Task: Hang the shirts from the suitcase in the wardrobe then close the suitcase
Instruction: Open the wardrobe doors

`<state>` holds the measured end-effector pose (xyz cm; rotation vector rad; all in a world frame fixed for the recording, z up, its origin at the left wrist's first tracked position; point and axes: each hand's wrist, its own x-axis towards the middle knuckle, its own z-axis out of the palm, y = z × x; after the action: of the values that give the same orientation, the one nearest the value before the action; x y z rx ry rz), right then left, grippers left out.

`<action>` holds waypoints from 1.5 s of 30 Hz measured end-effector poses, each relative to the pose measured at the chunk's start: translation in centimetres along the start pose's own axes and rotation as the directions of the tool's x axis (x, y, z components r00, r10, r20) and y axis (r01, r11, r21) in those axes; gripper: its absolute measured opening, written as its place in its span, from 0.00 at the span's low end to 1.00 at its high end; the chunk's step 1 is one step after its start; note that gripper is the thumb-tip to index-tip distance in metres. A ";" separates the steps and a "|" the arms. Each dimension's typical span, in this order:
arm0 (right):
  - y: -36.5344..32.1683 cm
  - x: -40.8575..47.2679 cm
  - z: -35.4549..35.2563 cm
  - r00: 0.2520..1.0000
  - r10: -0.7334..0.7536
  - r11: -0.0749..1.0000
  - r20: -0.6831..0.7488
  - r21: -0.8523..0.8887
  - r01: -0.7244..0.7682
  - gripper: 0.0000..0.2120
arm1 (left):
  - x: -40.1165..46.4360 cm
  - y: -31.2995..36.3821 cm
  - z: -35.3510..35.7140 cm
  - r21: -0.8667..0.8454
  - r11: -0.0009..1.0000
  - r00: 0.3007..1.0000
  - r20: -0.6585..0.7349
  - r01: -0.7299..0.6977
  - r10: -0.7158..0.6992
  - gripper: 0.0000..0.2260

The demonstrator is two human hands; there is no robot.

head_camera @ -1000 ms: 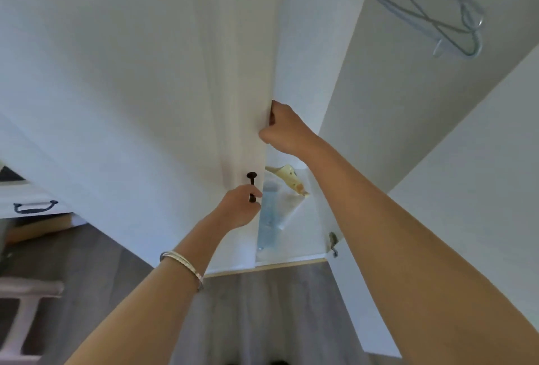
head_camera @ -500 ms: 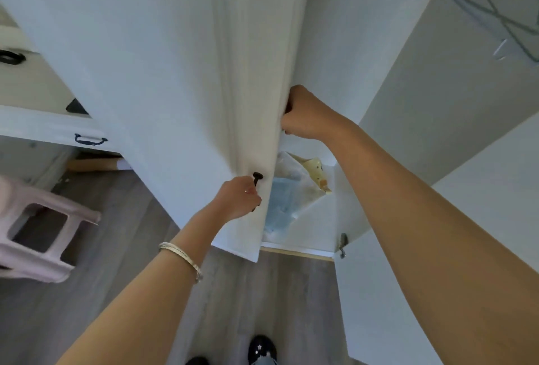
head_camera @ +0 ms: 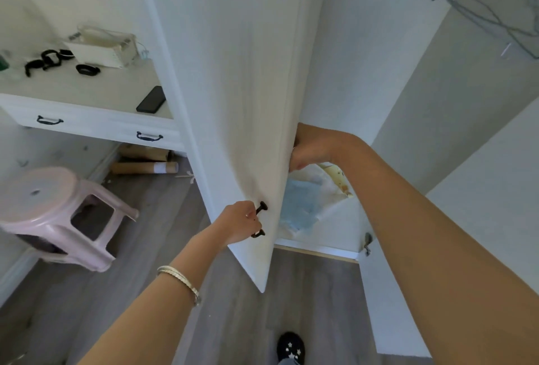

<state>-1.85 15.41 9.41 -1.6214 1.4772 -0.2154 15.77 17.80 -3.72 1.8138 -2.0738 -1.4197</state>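
A white wardrobe door (head_camera: 248, 96) stands partly swung out in front of me. My left hand (head_camera: 237, 226) is closed around its dark handle (head_camera: 259, 220) low on the panel. My right hand (head_camera: 310, 147) grips the door's free edge higher up. Behind the door the wardrobe interior shows folded blue and yellow cloth (head_camera: 306, 204) lying on the floor panel. Empty wire hangers (head_camera: 490, 6) hang at the top right. The right-hand door (head_camera: 495, 189) stands open. No suitcase or shirts appear in view.
A pink plastic stool (head_camera: 55, 213) stands on the grey wood floor at left. A white desk (head_camera: 87, 119) with drawers holds a black phone (head_camera: 151, 99), black straps and a white box. Cardboard tubes (head_camera: 144, 167) lie under it. My shoe (head_camera: 290, 347) shows at the bottom.
The left door has swung further out toward me with both hands on it. My view has shifted left, bringing the desk and stool into sight.
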 end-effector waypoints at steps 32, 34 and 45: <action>-24.3 11.0 22.9 0.953 -0.273 0.962 -0.132 -0.036 0.271 0.10 | -11.8 -22.9 -20.0 -0.017 0.992 0.947 -0.295 0.129 -0.128 0.23; -24.3 11.6 22.6 0.952 -0.281 0.960 -0.122 -0.034 0.279 0.10 | -11.5 -23.1 -20.2 -0.008 0.992 0.949 -0.291 0.127 -0.124 0.22; -23.2 12.0 21.1 0.948 -0.318 0.947 -0.027 -0.050 0.316 0.05 | -12.3 -23.0 -19.2 0.155 0.893 0.902 0.026 0.423 -0.431 0.30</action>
<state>31.60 12.52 8.30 -1.8965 1.2467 -0.3948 48.02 18.74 -0.97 2.4370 -1.9258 -1.4501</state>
